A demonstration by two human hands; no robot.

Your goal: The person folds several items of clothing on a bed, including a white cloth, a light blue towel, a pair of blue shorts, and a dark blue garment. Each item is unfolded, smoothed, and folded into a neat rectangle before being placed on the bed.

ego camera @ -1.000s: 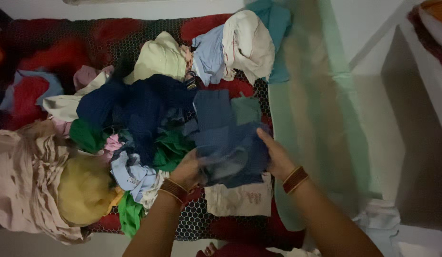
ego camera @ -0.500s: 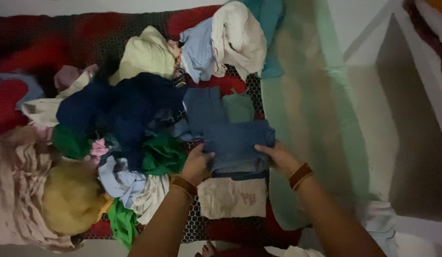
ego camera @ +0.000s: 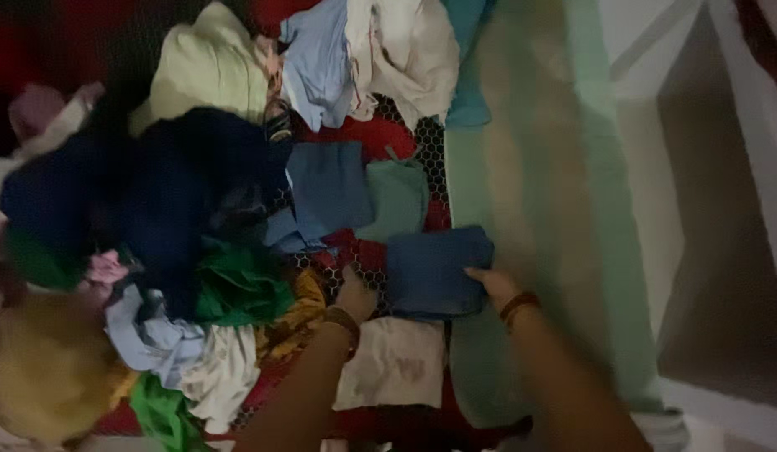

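- A red patterned blanket [ego camera: 380, 134] is spread under everything, with a pale green cloth [ego camera: 530, 209] laid along its 3 o'clock side.
- A big jumbled heap of clothes is piled from 9 to 12 o'clock: a dark navy garment [ego camera: 171, 184], a cream piece [ego camera: 208, 71], a light blue shirt [ego camera: 317, 59], a green garment [ego camera: 238, 289].
- 2 folded pieces are laid flat just above centre: a blue one [ego camera: 330, 184] and a grey-green one [ego camera: 398, 197] touching it at 3 o'clock.
- The folded blue cloth [ego camera: 434, 272] is set at centre, half on the blanket, half on the pale green cloth, with a whitish folded piece [ego camera: 392, 364] at its 6 o'clock.
- The right hand [ego camera: 493, 285] is pressed flat on its 3 o'clock edge, fingers released, nothing gripped.
- The left hand [ego camera: 355, 295] is rested at its 9 o'clock edge; a grasp can't be told, too blurry.
- Looks like the fold is being smoothed down; the next move probably calls for letting go cleanly so the fold isn't dragged open.
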